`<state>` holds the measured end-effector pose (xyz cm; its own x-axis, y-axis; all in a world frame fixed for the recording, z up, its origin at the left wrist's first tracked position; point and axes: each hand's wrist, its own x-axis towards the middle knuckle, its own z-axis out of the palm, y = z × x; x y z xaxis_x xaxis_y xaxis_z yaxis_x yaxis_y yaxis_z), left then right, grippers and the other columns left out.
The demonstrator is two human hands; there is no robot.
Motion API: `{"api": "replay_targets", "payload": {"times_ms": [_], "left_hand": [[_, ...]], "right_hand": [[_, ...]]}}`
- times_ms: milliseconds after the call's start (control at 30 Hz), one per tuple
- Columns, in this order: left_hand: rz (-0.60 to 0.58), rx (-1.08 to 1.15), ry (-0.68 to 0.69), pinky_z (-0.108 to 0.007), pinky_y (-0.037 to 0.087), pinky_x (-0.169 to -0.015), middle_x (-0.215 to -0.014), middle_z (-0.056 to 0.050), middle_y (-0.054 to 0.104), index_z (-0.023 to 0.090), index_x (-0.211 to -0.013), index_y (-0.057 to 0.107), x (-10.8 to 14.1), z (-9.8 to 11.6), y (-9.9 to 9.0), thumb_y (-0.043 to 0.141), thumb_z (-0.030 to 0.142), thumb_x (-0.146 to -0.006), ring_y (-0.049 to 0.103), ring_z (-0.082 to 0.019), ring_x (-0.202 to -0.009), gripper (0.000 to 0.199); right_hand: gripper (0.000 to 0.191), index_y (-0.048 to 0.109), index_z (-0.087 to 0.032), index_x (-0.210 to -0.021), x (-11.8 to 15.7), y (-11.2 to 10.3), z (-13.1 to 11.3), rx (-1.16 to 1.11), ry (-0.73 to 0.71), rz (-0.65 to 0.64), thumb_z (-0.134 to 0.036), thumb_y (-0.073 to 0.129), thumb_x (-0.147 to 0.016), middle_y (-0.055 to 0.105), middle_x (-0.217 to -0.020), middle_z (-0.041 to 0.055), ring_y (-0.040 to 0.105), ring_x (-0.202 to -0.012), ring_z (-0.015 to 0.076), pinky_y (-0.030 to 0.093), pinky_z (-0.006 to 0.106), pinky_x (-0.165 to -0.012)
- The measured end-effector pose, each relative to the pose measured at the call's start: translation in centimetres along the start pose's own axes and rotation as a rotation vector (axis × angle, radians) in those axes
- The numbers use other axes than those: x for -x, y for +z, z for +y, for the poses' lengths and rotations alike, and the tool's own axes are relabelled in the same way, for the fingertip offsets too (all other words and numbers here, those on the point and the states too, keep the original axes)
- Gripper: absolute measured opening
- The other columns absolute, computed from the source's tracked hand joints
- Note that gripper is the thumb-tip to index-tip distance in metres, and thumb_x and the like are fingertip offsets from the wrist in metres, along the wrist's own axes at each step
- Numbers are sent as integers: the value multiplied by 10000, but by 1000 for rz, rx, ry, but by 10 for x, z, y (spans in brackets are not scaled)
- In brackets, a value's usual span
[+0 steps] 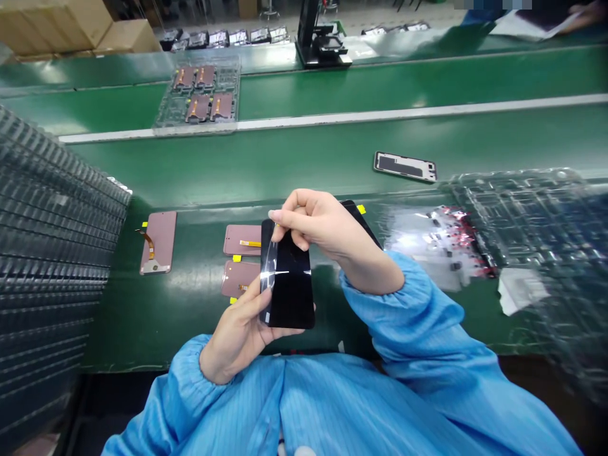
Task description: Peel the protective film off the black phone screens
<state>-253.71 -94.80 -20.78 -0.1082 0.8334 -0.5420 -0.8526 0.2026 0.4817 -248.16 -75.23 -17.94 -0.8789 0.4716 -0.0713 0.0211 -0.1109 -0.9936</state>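
Note:
A black phone screen (pixel 295 285) is held upright, glossy face up, near the front edge of the green bench. My left hand (pixel 242 329) wraps round its lower left side, fingers beneath it. At the top left corner my right hand (pixel 308 221) pinches the edge of a clear film (pixel 269 269), which is partly lifted along the screen's left side. Two pinkish panels (pixel 242 239) with yellow tabs lie just left of the screen. Behind my right wrist is another black panel (pixel 358 218), partly hidden.
Stacked clear trays (pixel 52 240) stand at the left, beside a pink panel (pixel 159 240). A phone frame (pixel 405 166) lies behind, right of centre. Bagged small parts (pixel 432 244) and clear trays (pixel 522 215) sit at the right. A tray of panels (pixel 164 117) is at the back.

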Motion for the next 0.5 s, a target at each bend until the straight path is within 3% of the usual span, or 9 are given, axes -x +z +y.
{"api": "replay_targets", "payload": {"times_ms": [500], "left_hand": [[17,-10,-2,-449,590,-891,-1237,-127,686,254,-1522,301,3,0,2,518,250,-974,701,-292,-1060,589]], "right_hand": [[306,523,-177,-745,1,-2,4,-4,-33,-16,-393,711,-851,738,-670,21,476,-405,37,352,158,-408]]}}
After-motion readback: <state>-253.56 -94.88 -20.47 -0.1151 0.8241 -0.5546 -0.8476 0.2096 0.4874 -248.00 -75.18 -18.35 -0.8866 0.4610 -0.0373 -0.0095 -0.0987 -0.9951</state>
